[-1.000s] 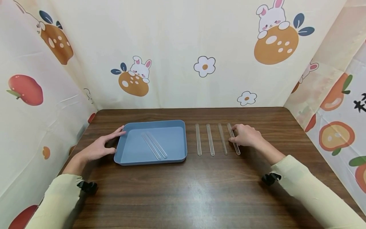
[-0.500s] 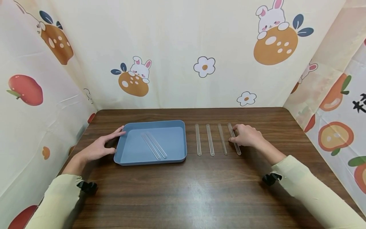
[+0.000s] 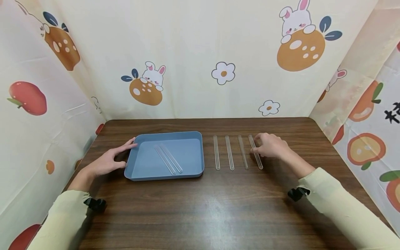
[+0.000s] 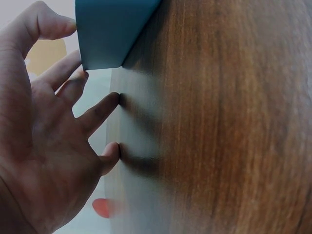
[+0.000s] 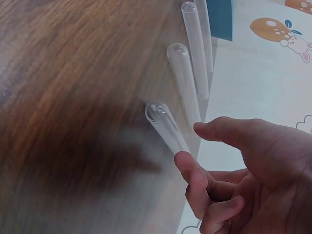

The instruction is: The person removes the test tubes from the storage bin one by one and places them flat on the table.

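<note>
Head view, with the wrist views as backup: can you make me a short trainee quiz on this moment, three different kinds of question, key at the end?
1. How many clear tubes lie inside the blue tray?
2. True or false: the left hand is at the tray's right end, as the head view shows it.
3. In the row of four on the wooden table, which one is the right hand nearest? A leftmost; B second from left; C rightmost.

Key:
1. Two.
2. False; it is at the left end.
3. C, the rightmost tube.
</note>
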A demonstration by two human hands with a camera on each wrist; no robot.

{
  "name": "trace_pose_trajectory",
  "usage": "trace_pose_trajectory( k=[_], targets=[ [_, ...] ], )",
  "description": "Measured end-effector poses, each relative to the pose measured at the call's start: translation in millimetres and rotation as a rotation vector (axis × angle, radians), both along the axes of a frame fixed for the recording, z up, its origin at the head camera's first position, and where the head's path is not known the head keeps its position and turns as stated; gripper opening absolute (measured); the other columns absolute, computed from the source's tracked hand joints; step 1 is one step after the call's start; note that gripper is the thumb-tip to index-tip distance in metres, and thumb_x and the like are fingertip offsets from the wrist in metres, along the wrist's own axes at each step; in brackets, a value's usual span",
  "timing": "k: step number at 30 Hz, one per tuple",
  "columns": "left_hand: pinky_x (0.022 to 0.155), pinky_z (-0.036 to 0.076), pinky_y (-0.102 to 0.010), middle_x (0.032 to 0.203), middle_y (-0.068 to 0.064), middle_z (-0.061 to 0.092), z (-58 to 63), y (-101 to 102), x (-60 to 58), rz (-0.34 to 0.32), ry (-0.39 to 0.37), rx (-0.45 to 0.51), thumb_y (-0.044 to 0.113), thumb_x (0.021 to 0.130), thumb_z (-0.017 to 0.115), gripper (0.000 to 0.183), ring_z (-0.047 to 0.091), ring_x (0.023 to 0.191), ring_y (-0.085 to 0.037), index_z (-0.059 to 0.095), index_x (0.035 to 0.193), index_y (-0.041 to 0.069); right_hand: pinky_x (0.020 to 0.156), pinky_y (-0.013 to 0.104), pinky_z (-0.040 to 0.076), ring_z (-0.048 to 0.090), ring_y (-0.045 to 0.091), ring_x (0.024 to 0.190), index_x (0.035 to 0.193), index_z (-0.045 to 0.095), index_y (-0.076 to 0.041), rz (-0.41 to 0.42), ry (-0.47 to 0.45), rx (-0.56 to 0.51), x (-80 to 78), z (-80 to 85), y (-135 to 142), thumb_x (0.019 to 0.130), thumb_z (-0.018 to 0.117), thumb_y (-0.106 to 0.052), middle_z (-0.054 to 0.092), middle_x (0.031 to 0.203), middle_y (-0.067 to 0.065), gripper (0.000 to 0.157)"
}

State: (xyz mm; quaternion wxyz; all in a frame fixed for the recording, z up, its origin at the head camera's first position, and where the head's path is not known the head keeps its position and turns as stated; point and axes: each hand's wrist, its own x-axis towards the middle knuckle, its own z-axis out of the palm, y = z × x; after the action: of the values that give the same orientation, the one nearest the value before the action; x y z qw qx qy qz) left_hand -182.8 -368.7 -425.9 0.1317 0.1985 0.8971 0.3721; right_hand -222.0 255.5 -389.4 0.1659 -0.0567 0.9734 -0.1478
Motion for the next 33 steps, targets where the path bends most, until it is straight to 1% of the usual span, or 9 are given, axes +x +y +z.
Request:
trace_pose_trajectory(
  k=[1, 4, 7, 10, 13, 15, 17, 27, 33],
  targets=[
    [0.121, 0.023, -0.091, 0.190, -0.020, 0.018, -0.1, 0, 0.2, 0.000, -0.001, 0.000, 0.010, 0.099, 0.071, 0.075, 0.021, 0.169, -0.064, 0.047, 0.171, 0.007, 0.086, 0.065, 0.059, 0.081, 0.024, 0.088, 0.162, 0.054, -0.001, 0.001, -0.002, -0.001, 0.1, 1.1, 0, 0.104, 0.075, -0.047, 0.083, 0.081, -0.003, 0.077],
    [0.121, 0.022, -0.092, 0.190, -0.020, 0.017, 0.1, 0, 0.1, -0.001, -0.006, 0.000, 0.010, 0.100, 0.071, 0.075, 0.020, 0.169, -0.064, 0.046, 0.171, 0.006, 0.093, 0.073, 0.057, 0.082, 0.031, 0.099, 0.161, 0.055, -0.002, 0.001, 0.009, 0.007, 0.6, 4.5, 0, 0.104, 0.076, -0.046, 0.084, 0.083, -0.003, 0.075],
    [0.120, 0.022, -0.092, 0.190, -0.021, 0.017, 0.1, 0, 0.0, -0.002, -0.005, -0.003, 0.010, 0.100, 0.071, 0.075, 0.020, 0.169, -0.064, 0.046, 0.171, 0.006, 0.090, 0.070, 0.058, 0.081, 0.031, 0.098, 0.162, 0.054, -0.002, 0.002, 0.012, 0.011, 0.1, 7.1, 0, 0.105, 0.075, -0.043, 0.085, 0.086, -0.002, 0.074],
    [0.120, 0.023, -0.092, 0.190, -0.020, 0.018, 0.5, 0, 0.5, -0.003, -0.001, -0.007, 0.010, 0.100, 0.071, 0.075, 0.021, 0.169, -0.064, 0.046, 0.171, 0.006, 0.085, 0.068, 0.059, 0.080, 0.037, 0.102, 0.163, 0.053, -0.001, 0.005, 0.024, 0.019, -0.3, 8.6, -1, 0.104, 0.075, -0.041, 0.086, 0.093, 0.005, 0.074],
    [0.120, 0.027, -0.088, 0.190, -0.021, 0.019, 1.2, 0, 1.1, -0.005, 0.010, -0.007, 0.009, 0.099, 0.071, 0.076, 0.022, 0.168, -0.065, 0.047, 0.170, 0.005, 0.087, 0.071, 0.059, 0.076, 0.052, 0.118, 0.162, 0.055, -0.001, 0.008, 0.057, 0.023, 0.0, 9.9, -2, 0.102, 0.076, -0.041, 0.084, 0.123, 0.019, 0.074],
    [0.119, 0.029, -0.084, 0.189, -0.021, 0.019, 1.8, 1, 1.4, -0.010, 0.019, -0.005, 0.009, 0.098, 0.071, 0.076, 0.022, 0.168, -0.065, 0.047, 0.170, 0.004, 0.090, 0.075, 0.059, 0.071, 0.059, 0.128, 0.161, 0.057, -0.002, 0.008, 0.075, 0.019, 0.2, 10.2, -3, 0.102, 0.076, -0.041, 0.076, 0.142, 0.027, 0.073],
    [0.118, 0.032, -0.080, 0.189, -0.022, 0.020, 2.0, 1, 1.6, -0.013, 0.026, -0.003, 0.008, 0.098, 0.072, 0.076, 0.023, 0.167, -0.064, 0.047, 0.170, 0.004, 0.093, 0.077, 0.058, 0.067, 0.063, 0.134, 0.159, 0.058, -0.002, 0.009, 0.091, 0.012, 0.3, 10.7, -5, 0.101, 0.076, -0.041, 0.066, 0.155, 0.032, 0.072],
    [0.119, 0.031, -0.080, 0.189, -0.022, 0.019, 2.2, 2, 0.5, -0.013, 0.024, -0.011, 0.007, 0.097, 0.072, 0.077, 0.023, 0.167, -0.066, 0.047, 0.170, 0.003, 0.098, 0.077, 0.057, 0.064, 0.062, 0.138, 0.158, 0.060, -0.007, 0.020, 0.101, -0.014, -1.7, 13.1, -15, 0.102, 0.075, -0.042, 0.065, 0.161, 0.026, 0.068],
    [0.121, 0.029, -0.084, 0.189, -0.021, 0.020, 4.2, 5, -0.9, -0.007, 0.017, -0.032, 0.010, 0.097, 0.072, 0.077, 0.024, 0.167, -0.065, 0.047, 0.170, 0.004, 0.091, 0.071, 0.059, 0.071, 0.057, 0.129, 0.160, 0.059, -0.008, 0.031, 0.096, -0.012, -3.6, 13.1, -24, 0.101, 0.075, -0.042, 0.069, 0.154, 0.027, 0.070]
  ],
)
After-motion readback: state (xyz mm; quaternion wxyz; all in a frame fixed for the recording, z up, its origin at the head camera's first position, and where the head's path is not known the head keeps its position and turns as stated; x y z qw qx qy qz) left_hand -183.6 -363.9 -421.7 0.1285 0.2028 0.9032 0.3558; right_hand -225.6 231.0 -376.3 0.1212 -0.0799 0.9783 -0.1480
